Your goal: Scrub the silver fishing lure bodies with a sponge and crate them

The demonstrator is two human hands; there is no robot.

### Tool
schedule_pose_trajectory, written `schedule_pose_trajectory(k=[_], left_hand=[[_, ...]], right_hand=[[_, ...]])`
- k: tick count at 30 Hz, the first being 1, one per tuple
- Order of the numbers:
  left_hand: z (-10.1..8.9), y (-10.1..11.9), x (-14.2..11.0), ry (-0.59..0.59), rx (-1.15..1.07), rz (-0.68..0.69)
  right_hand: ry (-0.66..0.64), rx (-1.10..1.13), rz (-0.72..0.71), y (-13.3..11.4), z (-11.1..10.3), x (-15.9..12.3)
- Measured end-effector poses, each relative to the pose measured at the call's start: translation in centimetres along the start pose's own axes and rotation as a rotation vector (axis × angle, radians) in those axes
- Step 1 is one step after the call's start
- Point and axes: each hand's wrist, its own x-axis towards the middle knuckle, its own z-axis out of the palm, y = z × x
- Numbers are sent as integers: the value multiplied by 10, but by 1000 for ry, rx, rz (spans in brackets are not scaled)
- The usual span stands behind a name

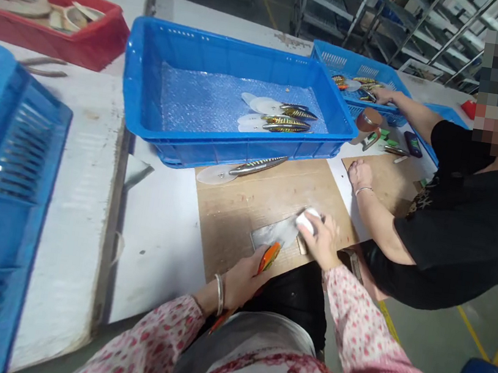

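Note:
My left hand (pixel 243 278) is closed around an orange and green fishing lure (pixel 269 258), low over the front of a cardboard sheet (pixel 227 208). The lure's clear lip seems to point toward my right hand, though its outline is hard to make out. In my right hand (pixel 325 242) is a small white pad (pixel 308 219), gripped between thumb and fingers at the lip's far end. Beneath lies a greyish flat sheet (pixel 263 235). Another lure (pixel 258 167), dark with a clear lip, rests at the cardboard's back edge against the tub.
A blue tub (pixel 237 141) behind the cardboard holds several lures (pixel 288 121) on bubble wrap. To the left stand a blue crate (pixel 18 210), a red tray (pixel 77 51) and pliers (pixel 43 66). On the right, a co-worker (pixel 468 211) reaches into another blue crate (pixel 363 66) near a brown mug (pixel 369 122).

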Motion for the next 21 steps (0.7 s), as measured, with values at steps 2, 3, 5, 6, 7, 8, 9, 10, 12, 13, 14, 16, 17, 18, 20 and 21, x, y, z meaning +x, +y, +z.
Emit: schedule_pose_trajectory(k=[2, 3, 5, 6, 7, 8, 9, 10, 12, 13, 14, 16, 17, 18, 20, 21], left_hand=[[2, -2, 2, 22, 24, 12], [4, -3, 3, 37, 30, 29], [6, -6, 5, 63, 44, 83], [6, -7, 5, 72, 55, 110], [7, -7, 6, 78, 73, 123], [8, -7, 6, 88, 100, 123], [9, -6, 6, 104, 135, 115], [9, -6, 6, 125, 174, 101], [11, -5, 7, 153, 233, 82], [12, -5, 7, 153, 243, 84], [12, -6, 8, 144, 241, 97], [13, -9, 10, 125, 217, 141], [14, -11, 10, 126, 208, 161], [13, -12, 11, 130, 209, 170], [12, -12, 9, 138, 231, 154], [10, -11, 8, 134, 244, 141]], right_hand=[[6, -25, 34, -2, -1, 5], [-2, -7, 17, -7, -2, 2], [-48, 76, -53, -19, -4, -9], [-73, 113, -81, -23, -4, -12], [-89, 130, -94, -24, -5, -12], [-93, 120, -85, -22, -4, -9], [-88, 88, -61, -18, -3, -3], [-74, 40, -23, -14, -1, 4], [-50, -26, 26, -11, 1, 14], [-44, -29, 16, -12, 2, 15], [-44, -12, -16, -16, 2, 12], [-60, 57, -105, -26, 2, 1], [-68, 87, -135, -28, 2, -3], [-68, 98, -141, -28, 3, -4], [-42, 72, -83, -16, 4, 6], [-24, 52, -33, -7, 5, 14]])
